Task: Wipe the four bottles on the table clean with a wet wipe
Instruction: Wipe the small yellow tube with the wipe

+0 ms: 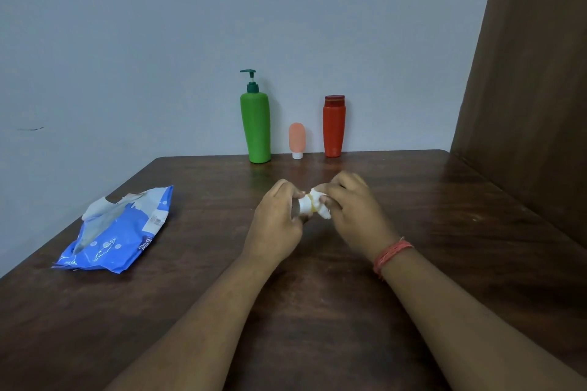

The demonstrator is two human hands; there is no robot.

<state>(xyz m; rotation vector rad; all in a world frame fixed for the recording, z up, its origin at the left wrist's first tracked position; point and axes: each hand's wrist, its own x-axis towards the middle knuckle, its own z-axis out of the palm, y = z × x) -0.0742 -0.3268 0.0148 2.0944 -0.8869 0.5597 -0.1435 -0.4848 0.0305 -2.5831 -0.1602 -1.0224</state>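
Hands above dark wooden table (413, 263): left hand (276, 225) grips small white bottle (305, 204); right hand (355, 213) pinches what looks like crumpled white wipe (322, 211) against it.

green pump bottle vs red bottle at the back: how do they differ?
The green pump bottle is taller than the red bottle. The green one has a dark green pump head with a spout pointing left; the red one has a flat red cap. The green one stands left of the small pink tube, the red one right of it. Both stand upright by the wall, untouched by either hand.
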